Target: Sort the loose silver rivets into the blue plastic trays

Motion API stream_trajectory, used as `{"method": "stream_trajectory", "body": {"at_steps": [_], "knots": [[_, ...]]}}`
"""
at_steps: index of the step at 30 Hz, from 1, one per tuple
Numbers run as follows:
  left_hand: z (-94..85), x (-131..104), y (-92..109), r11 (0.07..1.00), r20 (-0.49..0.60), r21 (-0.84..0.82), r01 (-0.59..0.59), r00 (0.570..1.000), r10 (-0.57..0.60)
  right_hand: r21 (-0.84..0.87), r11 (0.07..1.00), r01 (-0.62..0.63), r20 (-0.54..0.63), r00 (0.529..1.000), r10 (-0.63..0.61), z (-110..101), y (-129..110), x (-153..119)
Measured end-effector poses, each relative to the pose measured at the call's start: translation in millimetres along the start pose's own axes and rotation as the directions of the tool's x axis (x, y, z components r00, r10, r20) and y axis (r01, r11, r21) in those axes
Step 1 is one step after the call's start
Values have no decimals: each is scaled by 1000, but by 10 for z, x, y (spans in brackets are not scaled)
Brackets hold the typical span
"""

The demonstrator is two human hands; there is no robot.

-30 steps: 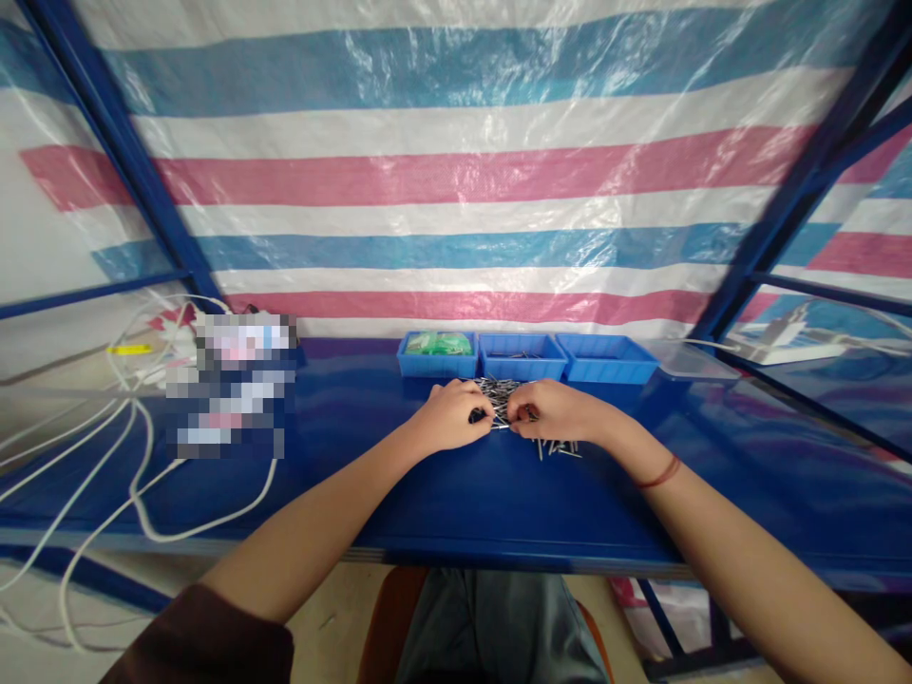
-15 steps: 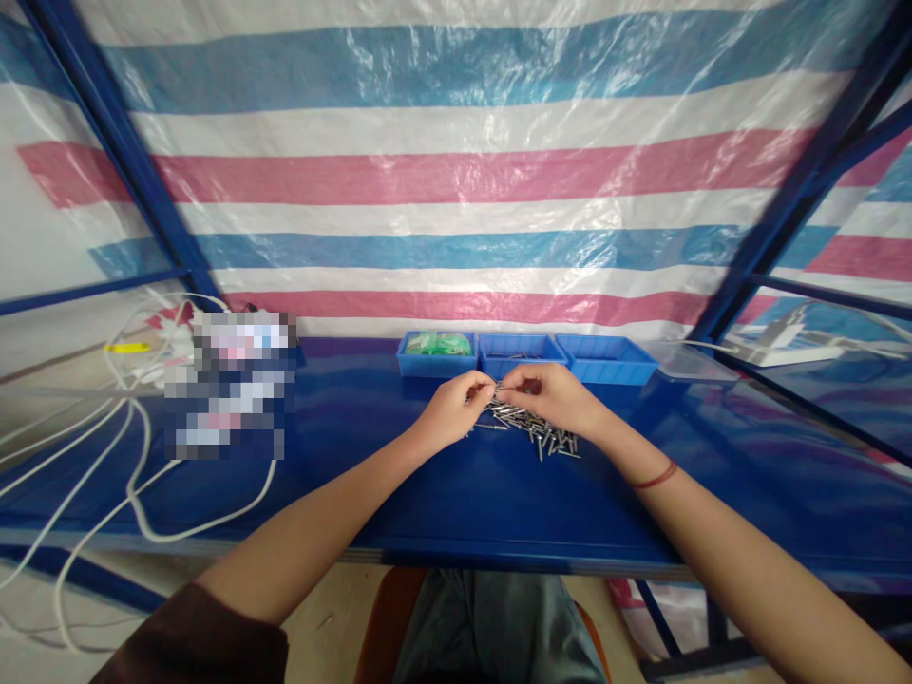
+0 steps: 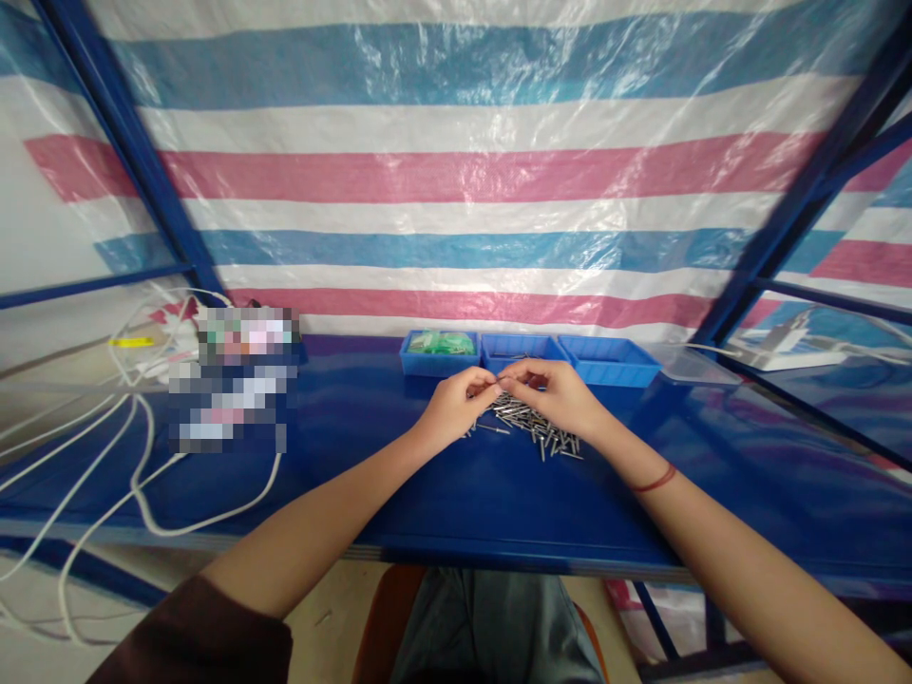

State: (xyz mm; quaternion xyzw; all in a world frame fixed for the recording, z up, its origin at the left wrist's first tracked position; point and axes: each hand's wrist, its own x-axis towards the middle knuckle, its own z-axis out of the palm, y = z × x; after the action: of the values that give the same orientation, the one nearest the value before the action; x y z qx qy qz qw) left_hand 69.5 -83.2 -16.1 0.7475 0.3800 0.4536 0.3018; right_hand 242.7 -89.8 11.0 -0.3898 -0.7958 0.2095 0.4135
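Note:
My left hand (image 3: 456,407) and my right hand (image 3: 552,389) meet fingertip to fingertip above a blue table. Both are closed in a pinch, with thumbs and forefingers pressed together. Whatever sits between the fingertips is too small and too covered to make out. Just below and behind my right hand lies a pile of thin silver metal pins (image 3: 542,435), shaped like blind rivets. One loose pin (image 3: 493,429) rests apart, near my left hand. Part of the pile is hidden by my hands.
Three blue bins stand at the back: the left bin (image 3: 440,366) holds green plastic packaging (image 3: 442,343), the middle bin (image 3: 523,348) a few thin pieces, and the right bin (image 3: 609,366) is beside it. White cables (image 3: 146,494) cross the table's left side. A power strip (image 3: 794,347) lies right.
My fingertips have come closer together, and the small silver bit glimpsed between them is now covered. The camera view has shifted slightly. The pile looks the same.

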Motion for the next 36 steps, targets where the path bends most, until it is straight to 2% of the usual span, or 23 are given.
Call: {"method": "stream_trajectory", "body": {"at_steps": [4, 9, 11, 15, 17, 19, 21, 22, 24, 26, 28, 30, 36], "knots": [[-9, 4, 2, 999, -83, 34, -23, 996, 26, -102, 994, 35, 5, 999, -34, -25, -5, -2], [-10, 19, -26, 997, -115, 70, -40, 992, 48, -253, 963, 95, 78, 994, -78, -60, 2, 8], [-12, 27, -44, 997, -106, 71, -39, 993, 46, -337, 940, 58, 10, 998, -58, -98, 50, 38], [-31, 35, -67, 992, -82, 128, -10, 996, 21, -528, 842, -116, -255, 967, -27, -215, 267, 154], [-45, 36, -68, 985, -71, 170, -3, 997, 15, -625, 757, -191, -304, 953, -11, -267, 382, 211], [-58, 34, -65, 977, -48, 211, -9, 999, 20, -701, 676, -227, -305, 952, 3, -296, 438, 238], [-67, 32, -64, 966, -9, 257, -31, 999, 34, -726, 661, -190, -266, 964, -15, -297, 406, 221], [-69, 31, -64, 959, 13, 279, -48, 999, 46, -714, 688, -134, -211, 977, -28, -287, 359, 196], [-72, 30, -70, 947, 49, 312, -79, 997, 67, -630, 776, 26, -11, 999, -43, -247, 228, 128], [-74, 29, -80, 941, 64, 325, -98, 995, 81, -500, 851, 159, 243, 969, -39, -184, 100, 54], [-77, 28, -90, 938, 68, 329, -107, 994, 90, -436, 873, 218, 402, 915, -27, -112, 21, -2], [-80, 27, -96, 935, 77, 337, -114, 993, 93, -452, 862, 229, 445, 895, -5, -45, 0, -31], [-78, 18, -85, 895, 151, 415, -162, 983, 108, -500, 838, 220, 433, 901, 21, 50, 29, -49]]}}
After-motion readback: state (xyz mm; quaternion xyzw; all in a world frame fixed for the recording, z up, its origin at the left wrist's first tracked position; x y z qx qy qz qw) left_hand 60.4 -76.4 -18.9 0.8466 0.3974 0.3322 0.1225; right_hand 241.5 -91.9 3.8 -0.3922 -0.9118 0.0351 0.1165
